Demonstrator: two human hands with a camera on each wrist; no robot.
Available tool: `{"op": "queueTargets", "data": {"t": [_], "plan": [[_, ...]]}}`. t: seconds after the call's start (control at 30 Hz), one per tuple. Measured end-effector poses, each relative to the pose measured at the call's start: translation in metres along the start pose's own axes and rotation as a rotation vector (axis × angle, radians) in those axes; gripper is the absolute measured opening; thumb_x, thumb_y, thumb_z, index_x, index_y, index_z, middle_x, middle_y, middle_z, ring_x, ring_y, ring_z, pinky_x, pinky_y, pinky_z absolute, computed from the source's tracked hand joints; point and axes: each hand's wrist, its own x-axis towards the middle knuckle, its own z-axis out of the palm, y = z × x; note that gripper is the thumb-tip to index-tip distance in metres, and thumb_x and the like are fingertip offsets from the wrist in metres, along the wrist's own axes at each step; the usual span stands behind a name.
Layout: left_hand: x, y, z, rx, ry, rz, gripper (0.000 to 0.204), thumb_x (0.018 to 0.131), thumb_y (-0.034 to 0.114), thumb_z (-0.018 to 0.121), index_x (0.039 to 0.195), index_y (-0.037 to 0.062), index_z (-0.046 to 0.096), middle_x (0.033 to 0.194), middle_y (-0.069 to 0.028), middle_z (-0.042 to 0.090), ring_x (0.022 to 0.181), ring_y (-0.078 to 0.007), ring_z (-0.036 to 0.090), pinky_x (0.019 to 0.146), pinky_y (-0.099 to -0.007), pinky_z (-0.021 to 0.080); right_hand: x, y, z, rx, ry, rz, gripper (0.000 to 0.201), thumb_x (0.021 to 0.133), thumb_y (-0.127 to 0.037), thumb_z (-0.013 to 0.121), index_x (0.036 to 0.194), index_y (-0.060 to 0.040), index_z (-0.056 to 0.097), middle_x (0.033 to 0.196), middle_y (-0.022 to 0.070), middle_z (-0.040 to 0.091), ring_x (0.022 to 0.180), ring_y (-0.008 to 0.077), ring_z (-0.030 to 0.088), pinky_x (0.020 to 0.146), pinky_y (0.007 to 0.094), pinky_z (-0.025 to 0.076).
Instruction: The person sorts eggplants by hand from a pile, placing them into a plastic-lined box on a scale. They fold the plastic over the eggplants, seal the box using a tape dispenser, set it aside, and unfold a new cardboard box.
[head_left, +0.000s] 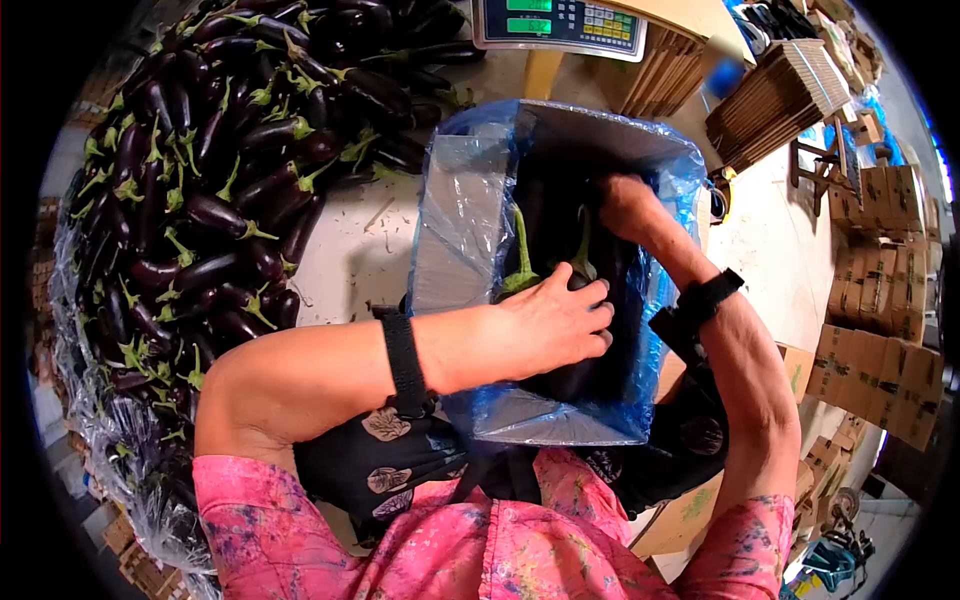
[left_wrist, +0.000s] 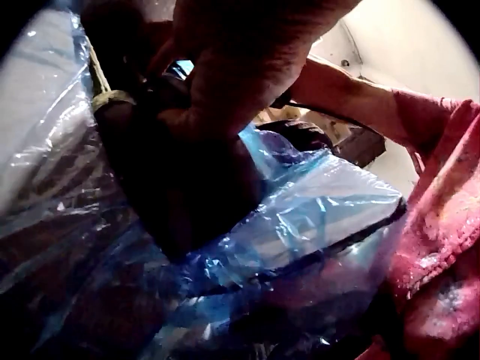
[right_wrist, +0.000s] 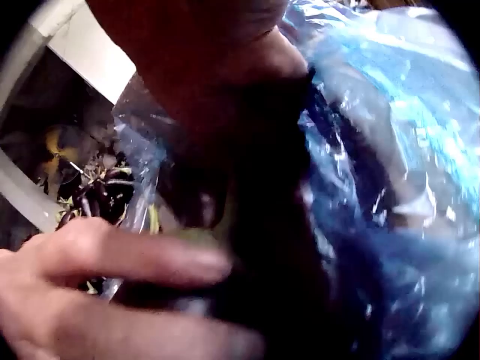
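Note:
A carton (head_left: 455, 265) lined with thin blue plastic (head_left: 675, 160) stands in front of the person, with dark eggplants inside. Green caps and stems show on two, one eggplant (head_left: 521, 280) by the left wall, another (head_left: 586, 268) near the middle. The left hand (head_left: 560, 320) reaches across from the left, thumb and fingers bent about the middle eggplant below its stem. Deep inside on the far right is the right hand (head_left: 630, 205), knuckles up, its fingertips lost in shadow; I cannot tell what it holds. Both wrists wear black straps.
A large heap of eggplants (head_left: 215, 210) covers the left of the white table (head_left: 365, 230). Beyond the carton stands a scale (head_left: 560, 28) with green displays. Flattened cardboard (head_left: 780, 100) leans at the back right, and stacked cartons (head_left: 880, 260) line the right side.

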Motion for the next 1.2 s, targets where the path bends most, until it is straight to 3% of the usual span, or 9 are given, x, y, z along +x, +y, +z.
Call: {"op": "queueTargets", "data": {"t": [0.27,0.3,0.43,0.5,0.6,0.77,0.97,1.1,1.2], "plan": [[0.021,-0.011,-0.007,-0.079,-0.097,-0.037,0.033,0.079,0.021,0.068,0.111,0.0176,0.063,0.114,-0.0064,0.058,0.121,-0.0301,0.05,0.076,-0.0466,0.044,-0.046,-0.016,-0.008,0.15,0.46,-0.167,0.016,0.089,-0.017,0.059,0.094,-0.0011,0.061,0.092,0.0251,0.065,0.089,0.0465,0.061,0.074,0.0531,0.049],[0.015,-0.013,-0.011,-0.069,-0.092,-0.04,0.033,0.078,0.021,0.069,0.11,0.0176,0.062,0.113,-0.0065,0.057,0.12,-0.0303,0.05,0.075,-0.0465,0.044,-0.055,-0.019,-0.014,0.181,0.379,-0.157,0.018,0.09,-0.019,0.06,0.094,-0.0017,0.061,0.093,0.0243,0.064,0.09,0.0456,0.061,0.075,0.0525,0.049],[-0.014,-0.033,-0.034,-0.032,0.429,-0.167,0.04,0.07,0.019,0.074,0.106,0.0161,0.058,0.107,-0.0077,0.054,0.108,-0.0298,0.052,0.07,-0.0444,0.046,-0.106,-0.041,-0.033,0.517,0.366,-0.121,0.025,0.093,-0.01,0.056,0.114,0.0003,0.065,0.105,0.0233,0.069,0.097,0.0373,0.068,0.084,0.0398,0.052],[-0.053,-0.05,-0.074,-0.221,0.461,-0.299,0.041,0.066,0.016,0.074,0.104,0.0138,0.057,0.104,-0.0093,0.055,0.103,-0.0328,0.056,0.07,-0.0487,0.048,-0.13,-0.046,-0.04,0.517,0.347,-0.039,0.025,0.092,0.0,0.053,0.114,0.0021,0.065,0.105,0.019,0.071,0.099,0.0257,0.069,0.088,0.0353,0.052],[-0.135,-0.071,-0.089,-0.343,0.479,-0.596,0.058,0.061,0.02,0.075,0.115,0.0062,0.056,0.103,-0.0156,0.061,0.097,-0.0367,0.063,0.079,-0.0461,0.053,-0.149,-0.036,-0.033,0.415,0.379,-0.004,0.025,0.094,-0.004,0.057,0.116,0.0026,0.065,0.102,0.02,0.072,0.093,0.0277,0.069,0.083,0.0353,0.052],[-0.287,-0.034,0.017,-0.72,0.465,-1.284,0.072,0.063,0.031,0.08,0.121,-0.0014,0.053,0.109,-0.0228,0.064,0.102,-0.0363,0.064,0.084,-0.0437,0.052,-0.154,-0.068,-0.024,0.492,0.207,-0.137,0.024,0.09,0.002,0.058,0.113,0.0038,0.064,0.097,0.0209,0.07,0.088,0.0302,0.069,0.077,0.037,0.054],[-0.372,0.061,0.139,-0.615,0.084,-1.919,0.066,0.068,0.032,0.076,0.122,0.0033,0.052,0.121,-0.0209,0.058,0.112,-0.0402,0.06,0.093,-0.0495,0.05,-0.132,-0.074,-0.005,0.414,0.13,-0.16,0.025,0.087,-0.002,0.063,0.111,0.0037,0.063,0.093,0.0235,0.068,0.081,0.0374,0.069,0.073,0.0384,0.054],[-0.391,0.086,0.176,-0.448,0.002,-1.869,0.057,0.075,0.032,0.074,0.121,0.0073,0.052,0.122,-0.0223,0.056,0.11,-0.0417,0.06,0.089,-0.0527,0.05,-0.12,-0.064,0.011,0.378,0.131,-0.199,0.026,0.087,-0.003,0.062,0.11,0.0064,0.062,0.089,0.0179,0.069,0.081,0.0238,0.07,0.075,0.0328,0.054],[-0.378,0.066,0.137,-0.465,0.023,-1.799,0.047,0.08,0.024,0.069,0.121,0.0077,0.054,0.121,-0.0216,0.056,0.105,-0.0404,0.06,0.086,-0.0512,0.051,-0.119,-0.076,0.004,0.376,0.05,-0.149,0.025,0.086,-0.003,0.061,0.109,0.0063,0.062,0.092,0.0188,0.071,0.085,0.0241,0.071,0.076,0.0326,0.055]]}}
